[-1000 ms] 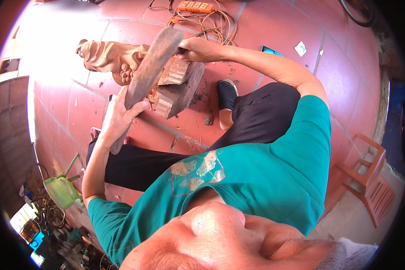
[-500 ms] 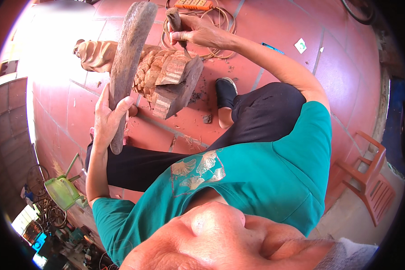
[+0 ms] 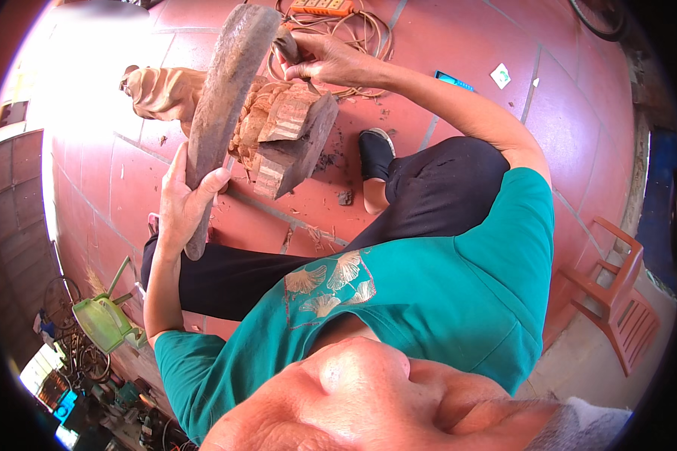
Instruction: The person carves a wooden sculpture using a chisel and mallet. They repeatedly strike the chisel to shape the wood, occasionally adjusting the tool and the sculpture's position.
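Note:
A long, worn wooden mallet (image 3: 232, 83), shaped like a flat club, stands slantwise in my left hand (image 3: 179, 201), whose fingers and thumb close round its lower part. Its upper end overlaps the wooden handle of a chisel (image 3: 286, 46). My right hand (image 3: 320, 59) is closed on that chisel, with the blade mostly hidden and pointing down to the carving. The wooden carving (image 3: 277, 139) lies on its side on the floor, its smooth folds at the left and its rough block base at the right. The mallet hides part of its middle.
An orange power strip (image 3: 322, 7) with coiled cable (image 3: 376, 34) lies beyond my right hand. Wood chips (image 3: 344, 198) are scattered near my shoe (image 3: 376, 154). A blue object (image 3: 453, 80) and a paper scrap (image 3: 501, 75) lie farther right. Plastic chairs stand at either side: green (image 3: 101, 323), red-brown (image 3: 617, 293).
The mallet's upper end has swung right, up to the chisel handle. My right hand and the chisel handle have dipped slightly and the handle is tilted more. The carving has hardly shifted.

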The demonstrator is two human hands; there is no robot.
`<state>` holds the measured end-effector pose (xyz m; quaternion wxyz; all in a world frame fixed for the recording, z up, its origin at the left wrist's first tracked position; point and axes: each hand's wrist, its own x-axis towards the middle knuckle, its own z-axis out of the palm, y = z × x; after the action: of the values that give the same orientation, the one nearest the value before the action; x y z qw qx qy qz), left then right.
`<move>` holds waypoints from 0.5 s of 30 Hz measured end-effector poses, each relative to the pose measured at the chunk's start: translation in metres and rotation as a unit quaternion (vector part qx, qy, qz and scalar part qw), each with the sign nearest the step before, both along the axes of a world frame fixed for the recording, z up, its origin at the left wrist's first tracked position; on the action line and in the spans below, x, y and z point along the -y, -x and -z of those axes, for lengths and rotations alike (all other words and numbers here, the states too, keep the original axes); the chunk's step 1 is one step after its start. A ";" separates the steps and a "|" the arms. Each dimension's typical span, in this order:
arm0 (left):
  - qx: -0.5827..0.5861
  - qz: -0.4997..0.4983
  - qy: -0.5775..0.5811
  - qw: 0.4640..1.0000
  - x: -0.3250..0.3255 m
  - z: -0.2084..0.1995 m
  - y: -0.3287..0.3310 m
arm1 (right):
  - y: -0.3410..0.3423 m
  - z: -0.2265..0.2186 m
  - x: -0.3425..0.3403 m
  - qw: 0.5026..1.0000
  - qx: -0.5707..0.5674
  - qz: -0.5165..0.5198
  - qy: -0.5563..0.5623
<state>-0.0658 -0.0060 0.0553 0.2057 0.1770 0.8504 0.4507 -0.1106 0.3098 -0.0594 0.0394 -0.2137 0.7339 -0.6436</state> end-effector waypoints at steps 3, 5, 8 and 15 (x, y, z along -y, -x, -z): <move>0.006 -0.002 0.006 1.000 -0.005 -0.002 -0.002 | 0.006 0.011 0.005 0.999 -0.051 0.000 -0.013; 0.000 -0.006 0.001 1.000 -0.005 -0.003 -0.004 | 0.004 0.009 0.011 0.997 -0.076 0.008 -0.031; -0.040 -0.011 -0.020 0.999 -0.004 0.002 -0.004 | 0.006 0.017 0.011 0.996 -0.064 0.025 -0.063; -0.027 0.025 0.050 0.998 -0.006 0.003 0.004 | -0.002 0.003 0.010 0.998 -0.050 0.027 -0.005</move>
<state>-0.0699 0.0003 0.0523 0.2027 0.1993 0.8724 0.3977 -0.1087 0.2995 -0.0624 -0.0142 -0.2254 0.7434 -0.6296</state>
